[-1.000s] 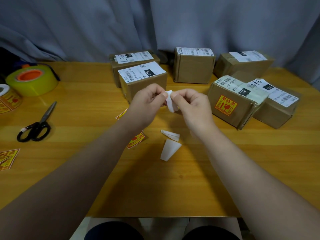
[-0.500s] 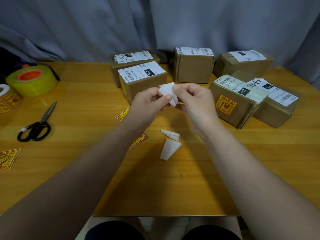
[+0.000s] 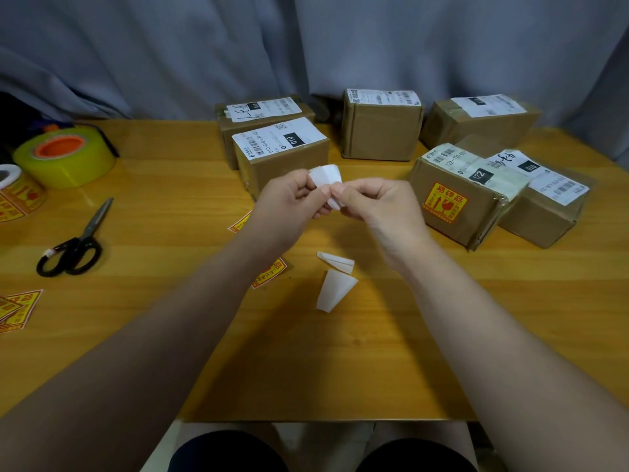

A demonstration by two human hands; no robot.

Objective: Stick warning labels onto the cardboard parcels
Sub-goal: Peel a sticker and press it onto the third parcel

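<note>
Pinching one white label (image 3: 326, 181) between them, both hands (image 3: 340, 206) hover over open table (image 3: 340, 362).

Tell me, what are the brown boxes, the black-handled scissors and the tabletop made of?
The brown boxes look like matte corrugated cardboard: dull brown faces, creased edges, taped seams. The black-handled scissors seem to have grey metal blades and glossy, probably plastic, handles. The yellow-brown tabletop shows a wood grain with a soft sheen; whether solid wood or laminate cannot be told.
</note>
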